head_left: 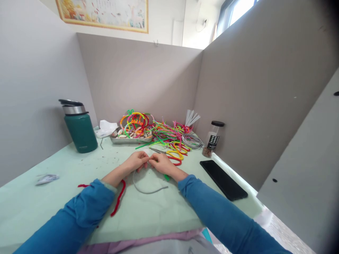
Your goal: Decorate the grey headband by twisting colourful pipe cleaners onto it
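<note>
My left hand and my right hand meet above the middle of the table, fingertips pinched together. A thin grey cord hangs from my left hand and curves down to the right, its far end near my right wrist. What lies between the fingertips is too small to make out. Just beyond my hands are scissors with yellow and red handles. A red fuzzy stem lies by my left forearm, and a small green piece is beneath my right wrist.
A green bottle stands at the left. Behind the hands are a metal tray of trinkets, colourful stems and coiled grey cord. At the right are a clear bottle and a black phone. Partition walls surround the table.
</note>
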Motion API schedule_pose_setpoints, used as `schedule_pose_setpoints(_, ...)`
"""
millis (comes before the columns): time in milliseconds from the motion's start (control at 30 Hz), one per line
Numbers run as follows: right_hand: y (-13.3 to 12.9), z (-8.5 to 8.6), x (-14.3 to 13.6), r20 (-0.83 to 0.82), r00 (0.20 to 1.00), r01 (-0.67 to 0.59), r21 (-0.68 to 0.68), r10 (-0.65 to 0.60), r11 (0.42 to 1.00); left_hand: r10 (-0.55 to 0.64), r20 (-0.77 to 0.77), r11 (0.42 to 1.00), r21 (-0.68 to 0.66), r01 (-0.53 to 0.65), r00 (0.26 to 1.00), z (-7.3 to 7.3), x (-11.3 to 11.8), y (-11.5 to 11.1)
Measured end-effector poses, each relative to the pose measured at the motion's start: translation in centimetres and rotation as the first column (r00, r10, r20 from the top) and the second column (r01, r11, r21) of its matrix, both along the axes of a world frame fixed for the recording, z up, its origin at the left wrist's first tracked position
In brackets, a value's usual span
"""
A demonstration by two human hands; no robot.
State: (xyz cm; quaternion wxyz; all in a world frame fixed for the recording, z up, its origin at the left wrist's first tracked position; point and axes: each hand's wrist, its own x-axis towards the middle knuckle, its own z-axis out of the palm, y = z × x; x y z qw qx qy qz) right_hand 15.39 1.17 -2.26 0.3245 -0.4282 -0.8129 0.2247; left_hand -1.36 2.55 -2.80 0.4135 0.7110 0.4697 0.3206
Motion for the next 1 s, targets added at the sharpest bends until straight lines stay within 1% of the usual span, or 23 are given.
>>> schedule_pose_setpoints(200, 0.03, -0.06, 0.03, -0.013, 1.000, -0.003, -0.010, 0.003, 1.000, 0.000, 0.000, 1.000, -0.009, 0.000, 1.000, -0.06, -0.02, 0.11)
schedule_pose_setpoints(367, 0.05, -0.17, 0.05, -0.013, 1.000, -0.001, -0.013, 0.001, 1.000, -0.026, -0.005, 1.000, 0.000, 0.026, 1.000, -0.06, -0.09, -0.01)
schedule_pose_setpoints(1000, 0.03, -0.16, 0.09, -0.019, 1.000, -0.009, -0.029, 0.008, 1.000, -0.016, -0.041, 1.000, 0.004, 0.016, 0.999, 0.32, -0.03, -0.37)
